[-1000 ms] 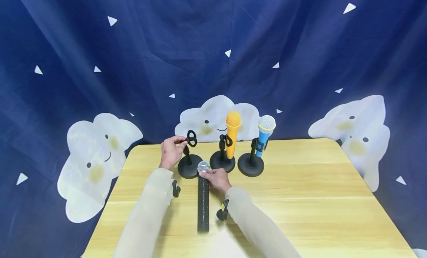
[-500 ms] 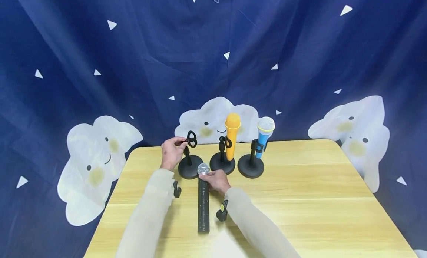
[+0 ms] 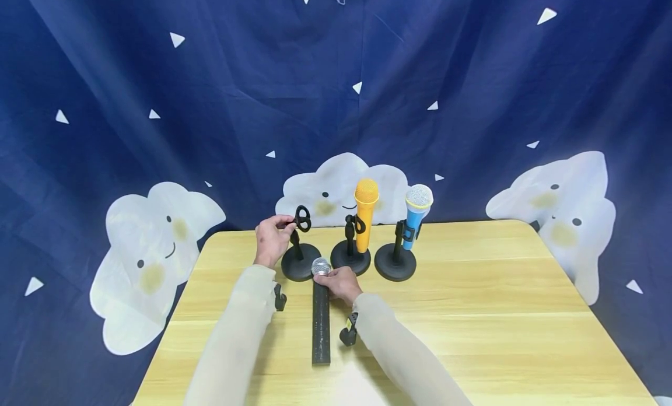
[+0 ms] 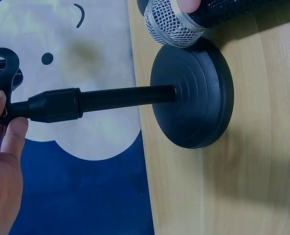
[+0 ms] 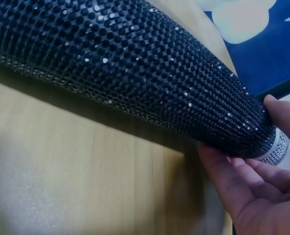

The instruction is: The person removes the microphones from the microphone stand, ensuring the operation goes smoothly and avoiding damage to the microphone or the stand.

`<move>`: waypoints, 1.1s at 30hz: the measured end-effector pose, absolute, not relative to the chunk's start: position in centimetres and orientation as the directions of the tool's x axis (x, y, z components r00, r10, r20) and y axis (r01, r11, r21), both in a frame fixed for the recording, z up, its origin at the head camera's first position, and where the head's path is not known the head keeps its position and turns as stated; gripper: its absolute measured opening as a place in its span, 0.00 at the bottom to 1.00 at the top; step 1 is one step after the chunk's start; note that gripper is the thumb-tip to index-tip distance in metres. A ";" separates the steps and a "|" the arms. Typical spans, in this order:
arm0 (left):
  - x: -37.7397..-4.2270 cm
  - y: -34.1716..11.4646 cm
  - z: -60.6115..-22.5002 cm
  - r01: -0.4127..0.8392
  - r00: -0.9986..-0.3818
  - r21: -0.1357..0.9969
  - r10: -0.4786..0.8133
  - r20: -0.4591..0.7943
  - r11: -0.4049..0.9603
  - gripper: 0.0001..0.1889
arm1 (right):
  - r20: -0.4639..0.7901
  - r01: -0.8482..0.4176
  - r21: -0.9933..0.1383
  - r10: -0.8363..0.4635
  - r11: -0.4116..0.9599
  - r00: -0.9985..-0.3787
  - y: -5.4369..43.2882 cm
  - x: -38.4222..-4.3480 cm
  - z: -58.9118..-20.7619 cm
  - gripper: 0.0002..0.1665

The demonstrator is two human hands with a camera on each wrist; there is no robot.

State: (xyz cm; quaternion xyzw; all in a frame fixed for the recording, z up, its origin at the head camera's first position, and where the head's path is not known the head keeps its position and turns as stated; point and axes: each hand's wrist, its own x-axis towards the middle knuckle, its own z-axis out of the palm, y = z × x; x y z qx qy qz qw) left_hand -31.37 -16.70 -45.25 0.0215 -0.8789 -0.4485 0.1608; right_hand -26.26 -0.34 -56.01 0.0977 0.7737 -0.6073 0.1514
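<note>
My left hand (image 3: 271,240) pinches the clip (image 3: 302,218) atop the leftmost black microphone stand (image 3: 299,265). In the left wrist view, thumb and fingers grip the clip's joint at the end of the pole (image 4: 118,99). Nothing sits in this clip. A black microphone (image 3: 321,324) with a silver mesh head lies lengthwise in front of that stand. My right hand (image 3: 343,283) holds it just below the head, thumb on one side and fingers curled beneath. The right wrist view shows its body (image 5: 135,63) covered in glittering black studs, close over the table.
Two more black stands stand to the right, one bearing a yellow microphone (image 3: 366,216), the other a blue microphone (image 3: 413,219) with a white head. All are on a wooden table (image 3: 499,324) whose back edge meets a dark blue curtain (image 3: 252,62) with cloud prints.
</note>
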 end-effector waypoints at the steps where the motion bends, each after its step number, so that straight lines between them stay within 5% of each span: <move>1: -31.4 -16.7 -45.2 0.105 -0.948 0.794 -0.182 0.262 0.599 0.07 | -0.354 0.336 -0.910 -0.034 0.243 -0.935 -0.4 -26.3 -56.0 0.19; 33: -31.4 -16.7 -44.8 0.062 -0.961 0.797 -0.180 0.210 0.601 0.06 | -0.347 0.323 -0.891 -0.021 0.318 -0.938 -0.1 -25.8 -56.0 0.17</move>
